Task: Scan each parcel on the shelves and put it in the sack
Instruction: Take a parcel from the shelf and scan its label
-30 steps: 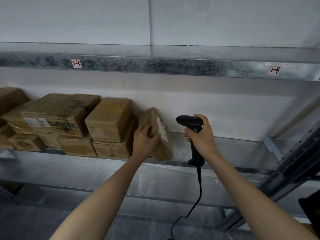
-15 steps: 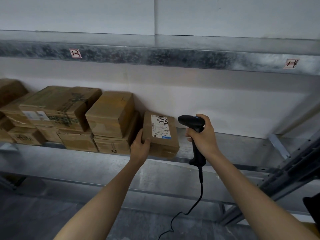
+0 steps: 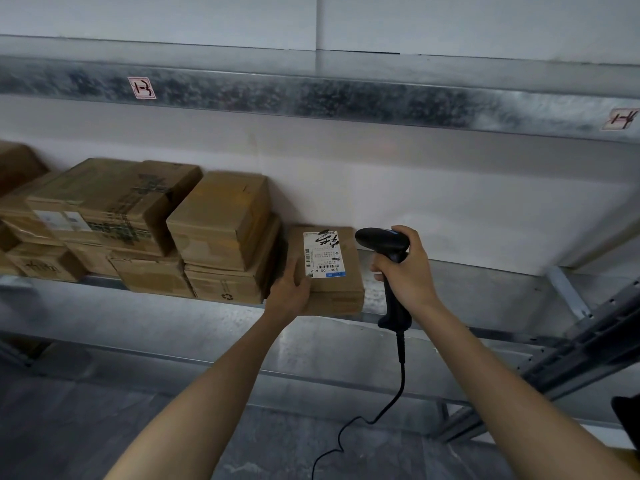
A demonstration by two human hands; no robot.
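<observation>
1. Since a second ago, you are bringing the parcel [image 3: 341, 296] down from leaning on its edge to lying flat, so its label [image 3: 323, 254] is now facing up toward you. The scanner [image 3: 381, 240] is sitting almost where it was.
2. At the left, the other boxes [image 3: 221, 220] are waiting in stacks on the shelf [image 3: 485, 285]. They are crowding the parcel's left side, which is probably why you are working it at the front edge.
3. Your left hand [image 3: 289, 294] is gripping the parcel's near left corner with the thumb lying on top. The fingers are hiding underneath, so I cannot tell how they are curling. This hold is leaving the label uncovered.
4. The parcel itself is resting on the shelf, just beside the right-hand stack, with the barcode strip running along the label's left side.
5. Your right hand [image 3: 408, 271] is clasping the scanner's handle, keeping it upright with the head just beside the parcel's far right corner. The nose is pointing left rather than down at the label, and no beam is showing, so I judge the scan is not yet happening. You are likely needing to tilt it downward.
6. The cable [image 3: 401, 375] is hanging slack below, clear of both arms.
7. No sack is showing anywhere, so the drop-off is still lying ahead.
</observation>
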